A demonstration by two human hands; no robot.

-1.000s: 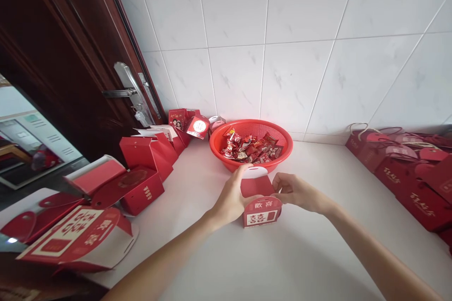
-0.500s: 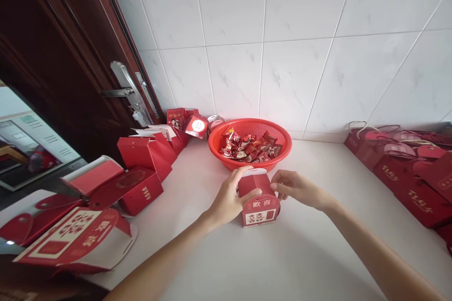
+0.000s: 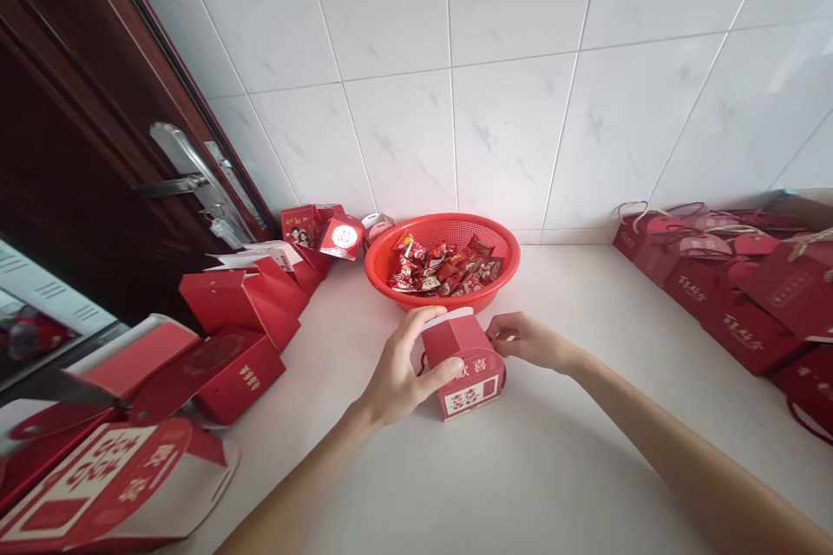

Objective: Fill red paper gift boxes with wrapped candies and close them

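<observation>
A small red candy box (image 3: 469, 368) with a rounded lid and white Chinese characters stands upright on the white tabletop. My left hand (image 3: 409, 368) grips it from the left, thumb on the front edge of the lid and fingers behind. A dark red cord (image 3: 423, 361) peeks out between that hand and the box. At the box's right side, the fingers of my right hand (image 3: 524, 340) are curled in a pinch against it; what lies between them is hidden. Just behind the box sits a red plastic basket (image 3: 504, 230) holding wrapped candies (image 3: 449, 267).
Red cardboard boxes (image 3: 240, 373), several with lids up, line the left side. Along the right stand red gift bags (image 3: 709, 299) with cord handles. A tiled wall (image 3: 514, 139) closes off the back, and a dark wooden door (image 3: 84, 87) is at left.
My view has swung slightly to the right. The box is turned a little, and the dark cord at its left side now shows. Both hands stay at the box.
</observation>
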